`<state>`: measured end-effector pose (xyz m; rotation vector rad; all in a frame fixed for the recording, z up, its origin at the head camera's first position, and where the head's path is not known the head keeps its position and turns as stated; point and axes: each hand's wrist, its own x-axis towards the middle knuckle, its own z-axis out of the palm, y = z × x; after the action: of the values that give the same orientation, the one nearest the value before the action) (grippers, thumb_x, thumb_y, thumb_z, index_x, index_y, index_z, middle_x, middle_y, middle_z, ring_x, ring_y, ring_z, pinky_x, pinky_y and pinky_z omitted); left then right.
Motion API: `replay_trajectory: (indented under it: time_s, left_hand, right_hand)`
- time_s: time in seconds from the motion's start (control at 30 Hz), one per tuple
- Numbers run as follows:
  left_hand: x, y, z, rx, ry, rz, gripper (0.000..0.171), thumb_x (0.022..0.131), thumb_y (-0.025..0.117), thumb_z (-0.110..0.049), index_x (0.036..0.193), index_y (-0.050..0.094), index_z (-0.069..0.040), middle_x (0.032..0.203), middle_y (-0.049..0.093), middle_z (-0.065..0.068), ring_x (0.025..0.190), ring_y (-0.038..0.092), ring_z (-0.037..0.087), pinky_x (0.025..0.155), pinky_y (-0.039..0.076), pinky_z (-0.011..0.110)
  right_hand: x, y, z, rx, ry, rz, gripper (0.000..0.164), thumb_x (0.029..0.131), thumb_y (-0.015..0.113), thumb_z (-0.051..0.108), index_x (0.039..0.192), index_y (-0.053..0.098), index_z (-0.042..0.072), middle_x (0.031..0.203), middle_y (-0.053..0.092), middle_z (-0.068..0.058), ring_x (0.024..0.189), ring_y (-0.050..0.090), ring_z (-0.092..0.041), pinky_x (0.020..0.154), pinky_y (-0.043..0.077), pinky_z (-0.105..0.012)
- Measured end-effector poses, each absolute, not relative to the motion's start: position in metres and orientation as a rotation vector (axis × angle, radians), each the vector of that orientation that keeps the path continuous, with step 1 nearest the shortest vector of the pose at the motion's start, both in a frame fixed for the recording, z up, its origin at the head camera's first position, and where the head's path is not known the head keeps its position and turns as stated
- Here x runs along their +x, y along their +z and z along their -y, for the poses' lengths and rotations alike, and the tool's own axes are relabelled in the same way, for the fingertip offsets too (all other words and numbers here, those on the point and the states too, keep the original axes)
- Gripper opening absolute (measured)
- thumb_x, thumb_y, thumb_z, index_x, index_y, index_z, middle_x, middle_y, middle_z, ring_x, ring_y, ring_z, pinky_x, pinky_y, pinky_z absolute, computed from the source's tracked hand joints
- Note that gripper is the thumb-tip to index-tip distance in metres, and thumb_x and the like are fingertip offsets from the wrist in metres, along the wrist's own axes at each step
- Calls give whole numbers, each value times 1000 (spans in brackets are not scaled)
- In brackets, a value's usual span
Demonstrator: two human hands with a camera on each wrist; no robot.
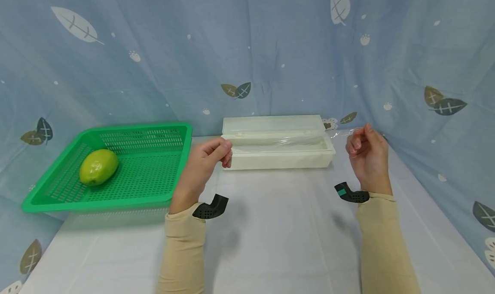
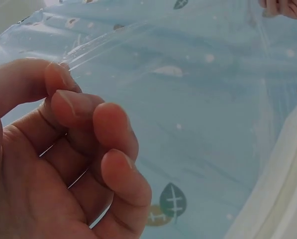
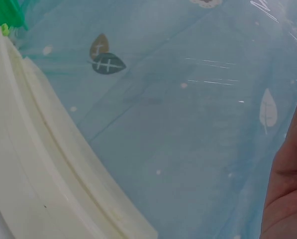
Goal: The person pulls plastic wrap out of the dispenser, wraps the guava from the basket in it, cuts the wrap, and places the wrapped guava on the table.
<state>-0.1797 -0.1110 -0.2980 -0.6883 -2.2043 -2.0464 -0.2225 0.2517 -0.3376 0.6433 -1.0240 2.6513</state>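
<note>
A sheet of clear cling film (image 1: 286, 140) stretches between my two hands over a white film dispenser box (image 1: 276, 160). The box's lid (image 1: 270, 124) stands raised at the back. My left hand (image 1: 203, 165), at the box's left end, pinches one corner of the film between thumb and forefinger; the left wrist view shows the film (image 2: 106, 45) pulled taut from those fingertips, the other fingers curled. Beyond the box's right end, my right hand (image 1: 367, 158) pinches the opposite corner, palm turned toward me. The right wrist view shows only part of this hand (image 3: 290, 174), its fingertips out of frame.
A green plastic basket (image 1: 116, 206) stands on the left of the table, with a yellow-green fruit (image 1: 98, 167) lying in it. Behind rises a blue leaf-print curtain (image 1: 278, 49). A white cloth (image 1: 278, 229) covers the table.
</note>
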Motion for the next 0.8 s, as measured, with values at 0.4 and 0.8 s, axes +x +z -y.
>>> replay_trajectory:
  time_s: [0.4,0.8]
  left_hand:
    - [-173,-291,113,-652,-2058,2198,34,91,52,-29,68,47,-4,66,39,11,67,44,30,68,40,37]
    - [-165,-284,110,-859,-2056,2206,31,93,48,-19,65,46,-6,65,40,11,69,45,29,68,42,37]
  right_hand:
    - [-219,-329,-249,661,2629,1008,34,97,35,7,83,57,-14,57,39,-11,50,36,-21,44,28,-24]
    - [-216,-323,-252,726,2607,941,35,97,34,6,83,57,-17,55,41,-12,48,37,-21,44,29,-24]
